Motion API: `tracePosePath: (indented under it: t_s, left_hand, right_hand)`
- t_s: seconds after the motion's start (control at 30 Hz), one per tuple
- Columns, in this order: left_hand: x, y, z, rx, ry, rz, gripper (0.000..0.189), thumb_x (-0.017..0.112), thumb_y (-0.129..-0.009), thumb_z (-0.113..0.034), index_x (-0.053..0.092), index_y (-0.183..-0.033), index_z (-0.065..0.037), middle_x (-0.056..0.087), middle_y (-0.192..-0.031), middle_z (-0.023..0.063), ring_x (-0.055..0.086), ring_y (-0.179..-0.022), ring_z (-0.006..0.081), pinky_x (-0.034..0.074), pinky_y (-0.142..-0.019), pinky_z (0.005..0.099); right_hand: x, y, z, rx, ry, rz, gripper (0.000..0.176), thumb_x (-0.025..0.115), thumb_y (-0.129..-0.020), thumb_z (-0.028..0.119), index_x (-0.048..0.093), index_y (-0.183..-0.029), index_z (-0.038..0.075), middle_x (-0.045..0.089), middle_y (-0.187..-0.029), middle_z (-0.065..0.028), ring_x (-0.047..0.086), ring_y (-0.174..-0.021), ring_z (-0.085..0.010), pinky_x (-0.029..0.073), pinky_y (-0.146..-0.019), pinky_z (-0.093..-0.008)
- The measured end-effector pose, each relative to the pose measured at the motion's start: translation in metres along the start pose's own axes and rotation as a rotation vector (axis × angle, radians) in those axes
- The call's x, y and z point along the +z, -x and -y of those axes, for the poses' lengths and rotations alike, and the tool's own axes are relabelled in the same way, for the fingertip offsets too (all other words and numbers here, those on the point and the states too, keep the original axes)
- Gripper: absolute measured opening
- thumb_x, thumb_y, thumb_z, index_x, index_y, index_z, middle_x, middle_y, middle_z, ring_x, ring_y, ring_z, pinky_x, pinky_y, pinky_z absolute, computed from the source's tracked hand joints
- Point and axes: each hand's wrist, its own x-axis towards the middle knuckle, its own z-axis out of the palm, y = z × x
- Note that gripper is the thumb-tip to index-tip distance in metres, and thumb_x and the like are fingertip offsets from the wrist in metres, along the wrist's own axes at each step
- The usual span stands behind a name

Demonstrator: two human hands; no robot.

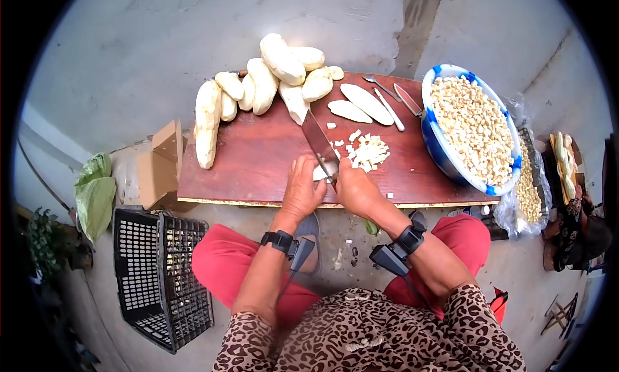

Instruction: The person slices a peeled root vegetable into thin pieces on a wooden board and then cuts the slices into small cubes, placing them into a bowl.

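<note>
My right hand (358, 188) is closed round the handle end of a large knife (320, 140), whose blade points up and away over the red-brown board (251, 159). Close beside it on the left, my left hand (302, 188) has its fingers bent over a pale peeled piece (320, 172) at the blade. Small cut cubes (369, 151) lie just beyond my right hand. Two long pale slices (366, 103) rest farther back. Several whole peeled roots (264, 87) are piled along the back left of the board.
A blue-and-white basin (438, 146) full of cubes stands at the board's right, near a small knife (407, 101) and a spoon (380, 83). A black crate (161, 275) and a cardboard box (161, 169) are at the left. Another person (580, 233) is at the far right.
</note>
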Motion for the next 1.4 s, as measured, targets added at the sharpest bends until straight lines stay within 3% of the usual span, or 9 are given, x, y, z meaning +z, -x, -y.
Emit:
tracePosePath:
  t_s: [0.33,0.37,0.57,0.67,0.77,0.87,1.17,1.27,1.4]
  left_hand:
    - [-0.006,0.012,-0.002,-0.043,-0.065,-0.069,0.046,0.065,-0.071,-0.003,0.046,-0.113,0.002,0.043,-0.121,0.0223,0.046,-0.111,0.0405,0.038,-0.1,0.0447]
    - [-0.004,0.012,0.001,-0.045,-0.042,-0.078,0.046,0.065,-0.07,-0.004,0.047,-0.112,0.002,0.045,-0.119,0.021,0.045,-0.111,0.0387,0.034,-0.099,0.0478]
    - [-0.002,0.01,0.002,0.01,-0.095,-0.077,0.036,0.064,-0.071,-0.004,0.05,-0.104,0.0,0.052,-0.104,0.0162,0.049,-0.102,0.0354,0.037,-0.093,0.0442]
    - [-0.003,0.01,0.002,0.008,-0.08,-0.092,0.035,0.063,-0.07,-0.004,0.05,-0.102,0.0,0.053,-0.101,0.0166,0.049,-0.1,0.0356,0.037,-0.092,0.0444]
    - [-0.003,0.009,0.004,0.019,-0.089,-0.087,0.034,0.064,-0.071,-0.004,0.051,-0.102,0.0,0.053,-0.102,0.0168,0.05,-0.099,0.0359,0.037,-0.092,0.0443]
    - [-0.002,0.01,0.005,-0.032,-0.07,-0.041,0.037,0.063,-0.07,-0.004,0.053,-0.106,0.001,0.052,-0.106,0.0165,0.049,-0.103,0.0357,0.034,-0.099,0.046]
    - [-0.002,0.013,0.005,-0.016,-0.064,-0.057,0.041,0.065,-0.069,-0.004,0.051,-0.107,-0.001,0.052,-0.109,0.0155,0.048,-0.107,0.0356,0.035,-0.098,0.0463]
    - [-0.004,0.012,0.004,-0.018,-0.02,-0.052,0.042,0.066,-0.069,-0.003,0.05,-0.108,0.0,0.051,-0.111,0.0171,0.048,-0.108,0.0369,0.036,-0.098,0.0455]
    - [-0.006,0.01,-0.001,-0.033,0.042,-0.119,0.037,0.064,-0.07,-0.002,0.049,-0.104,0.001,0.049,-0.107,0.0191,0.05,-0.102,0.0374,0.042,-0.091,0.0428]
  right_hand:
    - [-0.02,0.024,0.01,-0.096,0.005,0.01,0.015,0.05,-0.083,0.0,0.047,-0.096,-0.006,0.064,-0.085,-0.0324,0.064,-0.086,-0.0462,0.051,-0.074,-0.0516]
    - [-0.019,0.026,0.012,-0.106,0.011,0.025,0.014,0.05,-0.083,0.0,0.047,-0.096,-0.006,0.064,-0.085,-0.0321,0.065,-0.086,-0.0459,0.051,-0.073,-0.0515]
    - [-0.007,0.027,0.009,-0.169,0.079,0.0,0.017,0.048,-0.085,0.002,0.048,-0.099,-0.007,0.064,-0.083,-0.0326,0.064,-0.085,-0.0464,0.051,-0.072,-0.0527]
    - [-0.012,0.027,0.021,-0.11,0.102,0.078,0.015,0.049,-0.083,0.0,0.047,-0.096,-0.006,0.063,-0.082,-0.0327,0.065,-0.083,-0.0459,0.051,-0.072,-0.0522]
    - [0.004,0.017,0.015,-0.214,0.12,-0.003,0.015,0.051,-0.082,0.001,0.046,-0.095,-0.006,0.064,-0.08,-0.0313,0.065,-0.08,-0.0459,0.051,-0.07,-0.0517]
    - [0.01,-0.001,0.018,-0.194,0.121,0.017,0.018,0.054,-0.082,0.003,0.045,-0.096,-0.005,0.064,-0.079,-0.0307,0.065,-0.08,-0.0466,0.051,-0.069,-0.0522]
    - [0.0,-0.002,-0.002,-0.026,0.006,-0.02,0.021,0.054,-0.084,0.004,0.045,-0.101,-0.005,0.065,-0.088,-0.031,0.066,-0.085,-0.0451,0.053,-0.072,-0.0509]
    - [-0.001,0.004,-0.007,-0.09,-0.053,-0.079,0.02,0.052,-0.086,0.007,0.043,-0.097,-0.006,0.062,-0.077,-0.0328,0.062,-0.076,-0.0504,0.05,-0.068,-0.0555]
    - [-0.008,0.019,0.005,-0.145,-0.018,-0.064,0.017,0.051,-0.086,0.006,0.046,-0.098,-0.005,0.063,-0.079,-0.0325,0.063,-0.079,-0.0483,0.05,-0.069,-0.0544]
